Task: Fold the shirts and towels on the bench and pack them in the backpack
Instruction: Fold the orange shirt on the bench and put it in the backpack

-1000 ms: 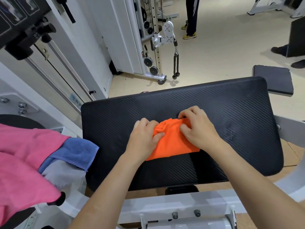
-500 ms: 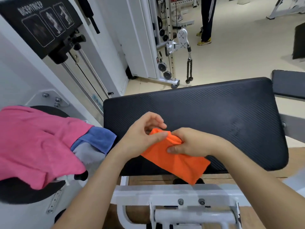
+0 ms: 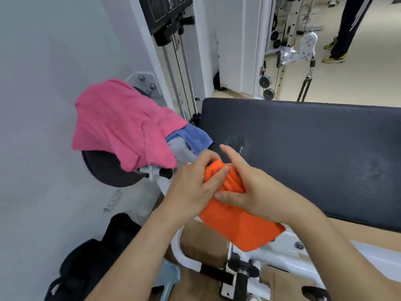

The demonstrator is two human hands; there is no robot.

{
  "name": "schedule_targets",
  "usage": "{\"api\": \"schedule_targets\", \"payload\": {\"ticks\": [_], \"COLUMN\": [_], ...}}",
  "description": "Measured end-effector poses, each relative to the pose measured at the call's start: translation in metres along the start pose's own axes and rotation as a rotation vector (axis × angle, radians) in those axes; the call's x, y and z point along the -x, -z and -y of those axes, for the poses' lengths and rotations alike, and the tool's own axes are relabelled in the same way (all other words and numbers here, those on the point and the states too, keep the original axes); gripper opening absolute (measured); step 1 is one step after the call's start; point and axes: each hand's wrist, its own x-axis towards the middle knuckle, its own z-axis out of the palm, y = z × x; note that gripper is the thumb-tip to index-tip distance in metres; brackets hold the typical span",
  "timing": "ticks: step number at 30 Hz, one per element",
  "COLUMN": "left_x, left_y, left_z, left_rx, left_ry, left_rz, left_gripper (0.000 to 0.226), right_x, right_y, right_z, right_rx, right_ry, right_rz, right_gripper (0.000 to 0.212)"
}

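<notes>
Nearest, at 7 o'clock: black bag (image 3: 91, 263) slumped on the floor against the white wall.

At centre: gripping folded orange towel (image 3: 238, 224) with both hands at the near-left corner of the black bench pad (image 3: 314, 153). Free end hangs past the pad edge over the white machine frame (image 3: 282, 250). Long axis 11-to-5 o'clock: bunched end up at 11 inside the hands, flat free end pointing down to 5.

Left hand (image 3: 193, 187): fingers curled over the bunched end, thumb laid across the orange top.

Right hand (image 3: 256, 192): thumb pressed on the towel's middle, index finger straight out toward 11, remaining fingers wrapped behind the cloth.

Further out at 10 o'clock: pink cloth (image 3: 121, 124) draped over a round black pad (image 3: 108, 170). Blue towel (image 3: 193, 135) and grey cloth (image 3: 180, 151) poking out at its 4 o'clock edge.

Farthest, at 1 o'clock: cable pulley (image 3: 308, 43), plus a person's dark-trousered legs (image 3: 347, 29).
</notes>
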Motion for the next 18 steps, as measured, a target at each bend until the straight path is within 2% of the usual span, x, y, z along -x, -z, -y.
{"api": "schedule_targets", "payload": {"ticks": [2,6,9,12,15,18], "left_x": [0.033,0.117,0.187,0.253,0.314,0.365], "left_y": [0.021,0.063,0.091,0.117,0.144,0.167], "left_z": [0.014,0.042,0.059,0.075,0.088,0.098], "left_rx": [0.055,0.146,0.167,0.19,0.201,0.251], "left_ry": [0.085,0.197,0.318,0.452,0.522,0.553], "left_rz": [-0.023,-0.112,-0.211,-0.347,-0.451,-0.471], "left_gripper": [0.024,0.04,0.043,0.034,0.026,0.021], "right_x": [0.002,0.01,0.022,0.033,0.041,0.037], "right_y": [-0.035,-0.112,-0.173,-0.234,-0.29,-0.329], "right_z": [0.018,0.052,0.086,0.121,0.15,0.169], "right_rx": [0.016,-0.035,0.0,-0.101,-0.281,-0.45], "right_ry": [0.08,0.188,0.196,0.2,0.143,0.014], "right_rz": [0.019,0.066,0.101,0.178,0.345,0.676], "right_gripper": [0.092,0.076,0.051,0.025,0.025,0.034]}}
